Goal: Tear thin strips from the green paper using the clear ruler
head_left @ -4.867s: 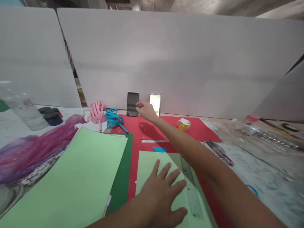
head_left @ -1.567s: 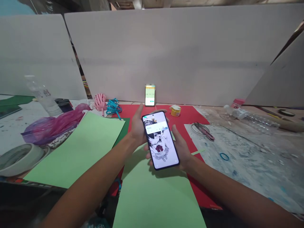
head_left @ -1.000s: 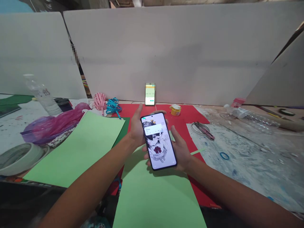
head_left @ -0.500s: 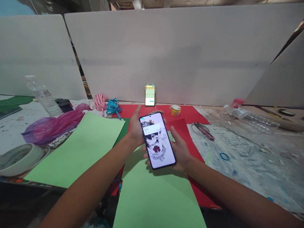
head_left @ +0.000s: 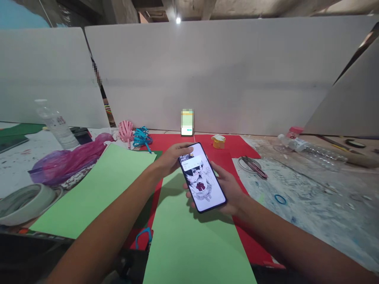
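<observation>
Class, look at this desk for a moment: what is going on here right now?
A person holds a lit phone over a light green sheet on a craft table. The right hand cradles it from beneath; the left hand touches its top edge. A second phone leans against the white board behind. Scissors, a small yellow jar and a tape roll lie around, untouched.

The phone (head_left: 203, 177) in my hands has a black frame and a pale screen showing a black-and-white cartoon figure with a red bow. Light green paper (head_left: 189, 244) lies over red paper (head_left: 233, 144). Beside them sit a purple plastic bag (head_left: 65, 161) and blue ribbon (head_left: 141, 138).
</observation>
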A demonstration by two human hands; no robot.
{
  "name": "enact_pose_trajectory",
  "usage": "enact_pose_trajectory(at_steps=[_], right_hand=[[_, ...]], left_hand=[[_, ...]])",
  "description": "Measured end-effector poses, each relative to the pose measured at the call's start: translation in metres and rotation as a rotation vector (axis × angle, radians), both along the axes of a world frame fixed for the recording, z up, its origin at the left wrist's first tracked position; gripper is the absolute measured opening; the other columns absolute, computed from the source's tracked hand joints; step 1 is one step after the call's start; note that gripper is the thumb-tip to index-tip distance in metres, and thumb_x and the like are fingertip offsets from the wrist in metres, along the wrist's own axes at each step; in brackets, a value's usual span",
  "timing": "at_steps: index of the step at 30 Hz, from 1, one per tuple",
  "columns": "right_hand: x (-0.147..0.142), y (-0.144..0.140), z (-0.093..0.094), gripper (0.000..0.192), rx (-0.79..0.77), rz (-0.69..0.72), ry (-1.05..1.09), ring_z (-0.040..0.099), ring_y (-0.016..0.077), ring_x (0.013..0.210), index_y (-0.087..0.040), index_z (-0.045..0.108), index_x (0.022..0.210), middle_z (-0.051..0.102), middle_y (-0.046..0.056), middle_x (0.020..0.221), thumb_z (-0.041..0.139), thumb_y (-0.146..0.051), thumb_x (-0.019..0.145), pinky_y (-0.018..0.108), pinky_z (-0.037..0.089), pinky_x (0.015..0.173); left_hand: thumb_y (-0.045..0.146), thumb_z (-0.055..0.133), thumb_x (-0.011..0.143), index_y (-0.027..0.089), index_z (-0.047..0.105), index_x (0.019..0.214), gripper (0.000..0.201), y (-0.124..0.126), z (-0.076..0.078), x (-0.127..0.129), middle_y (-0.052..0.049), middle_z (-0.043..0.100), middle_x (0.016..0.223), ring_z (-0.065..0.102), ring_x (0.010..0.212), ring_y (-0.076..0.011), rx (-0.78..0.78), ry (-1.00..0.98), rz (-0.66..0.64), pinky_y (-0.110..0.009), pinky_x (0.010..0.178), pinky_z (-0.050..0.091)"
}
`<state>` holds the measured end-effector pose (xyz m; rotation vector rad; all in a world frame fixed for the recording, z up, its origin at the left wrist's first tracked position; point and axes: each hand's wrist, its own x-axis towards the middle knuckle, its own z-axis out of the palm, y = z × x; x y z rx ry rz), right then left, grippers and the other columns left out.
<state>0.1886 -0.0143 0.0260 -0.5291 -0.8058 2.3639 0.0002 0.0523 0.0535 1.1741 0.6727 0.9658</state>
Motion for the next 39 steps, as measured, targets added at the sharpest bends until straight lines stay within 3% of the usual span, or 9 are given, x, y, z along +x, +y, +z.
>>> enact_pose_trajectory(at_steps=[5, 8, 12, 15, 17, 20, 27, 33, 39], right_hand=[[0.021, 0.034, 0.022, 0.039, 0.226, -0.283, -0.151, 0.07, 0.0257, 0.094, -0.021, 0.058, 0.119, 0.068, 0.011, 0.114, 0.062, -0.039, 0.085, 0.031, 0.055, 0.065], [0.033, 0.084, 0.033, 0.009, 0.401, -0.523, -0.397, 0.068, 0.0156, 0.066, -0.017, 0.062, 0.085, 0.069, 0.005, 0.076, 0.069, -0.016, 0.08, 0.022, 0.051, 0.053], [0.064, 0.169, 0.063, 0.012, 0.614, -0.808, -0.637, 0.057, 0.0111, 0.051, -0.018, 0.058, 0.075, 0.059, 0.0, 0.058, 0.063, -0.013, 0.085, 0.021, 0.045, 0.049], [0.103, 0.225, 0.088, 0.015, 0.657, -1.02, -0.771, 0.055, 0.0091, 0.054, -0.016, 0.057, 0.074, 0.058, -0.001, 0.062, 0.064, -0.012, 0.086, 0.02, 0.041, 0.051], [0.132, 0.255, 0.095, 0.015, 0.63, -1.091, -0.831, 0.055, 0.0081, 0.057, -0.016, 0.056, 0.075, 0.059, 0.0, 0.068, 0.068, -0.011, 0.082, 0.022, 0.038, 0.054], [0.168, 0.287, 0.083, 0.015, 0.563, -1.152, -0.884, 0.048, 0.006, 0.056, -0.016, 0.055, 0.075, 0.056, -0.002, 0.07, 0.064, -0.011, 0.085, 0.024, 0.037, 0.058], [0.217, 0.322, 0.033, 0.016, 0.388, -1.045, -0.965, 0.05, 0.0087, 0.062, -0.017, 0.056, 0.078, 0.057, 0.001, 0.074, 0.056, -0.007, 0.09, 0.029, 0.038, 0.064], [0.242, 0.343, 0.027, 0.022, 0.386, -1.021, -1.02, 0.056, 0.0085, 0.072, -0.017, 0.057, 0.079, 0.059, 0.006, 0.084, 0.047, -0.006, 0.095, 0.033, 0.04, 0.072], [0.236, 0.36, 0.021, 0.028, 0.501, -1.069, -1.12, 0.055, 0.0063, 0.067, -0.021, 0.045, 0.07, 0.058, 0.007, 0.085, 0.047, -0.009, 0.095, 0.032, 0.042, 0.067]], left_hand=[[0.029, 0.079, 0.07, 0.016, 0.062, 0.092, 0.031, 0.035, -0.001, -0.029, -0.003, 0.067, 0.082, 0.064, 0.068, -0.0131, 0.071, 0.07, 0.148, -0.024, 0.064, 0.051], [0.031, 0.071, 0.077, 0.019, 0.055, 0.101, 0.031, 0.051, -0.011, -0.025, -0.006, 0.067, 0.092, 0.066, 0.075, -0.0159, 0.113, 0.157, 0.232, -0.031, 0.071, 0.055], [0.029, 0.066, 0.08, 0.019, 0.055, 0.106, 0.03, 0.046, -0.032, -0.005, -0.013, 0.062, 0.115, 0.063, 0.098, -0.025, 0.231, 0.35, 0.286, -0.047, 0.087, 0.052], [0.026, 0.07, 0.075, 0.02, 0.063, 0.103, 0.029, 0.026, -0.048, 0.006, -0.011, 0.062, 0.12, 0.051, 0.118, -0.0296, 0.422, 0.49, 0.196, -0.051, 0.108, 0.034], [0.029, 0.062, 0.082, 0.02, 0.06, 0.115, 0.035, 0.014, -0.057, 0.009, -0.012, 0.055, 0.133, 0.045, 0.126, -0.0314, 0.799, 0.782, 0.004, -0.052, 0.109, 0.031], [0.034, 0.055, 0.087, 0.02, 0.057, 0.121, 0.037, 0.006, -0.064, 0.01, -0.012, 0.051, 0.138, 0.043, 0.127, -0.0327, 0.96, 1.036, -0.098, -0.054, 0.107, 0.033], [0.04, 0.05, 0.09, 0.023, 0.054, 0.123, 0.038, 0.012, -0.062, 0.008, -0.008, 0.05, 0.14, 0.042, 0.126, -0.0333, 0.893, 1.143, -0.138, -0.056, 0.107, 0.033], [0.04, 0.052, 0.088, 0.024, 0.055, 0.119, 0.036, 0.015, -0.063, 0.01, -0.008, 0.051, 0.137, 0.044, 0.122, -0.0325, 0.875, 1.144, -0.14, -0.055, 0.109, 0.031], [0.042, 0.051, 0.089, 0.026, 0.054, 0.121, 0.037, 0.016, -0.066, 0.01, -0.007, 0.049, 0.139, 0.042, 0.125, -0.0332, 0.847, 1.131, -0.139, -0.057, 0.112, 0.025]])
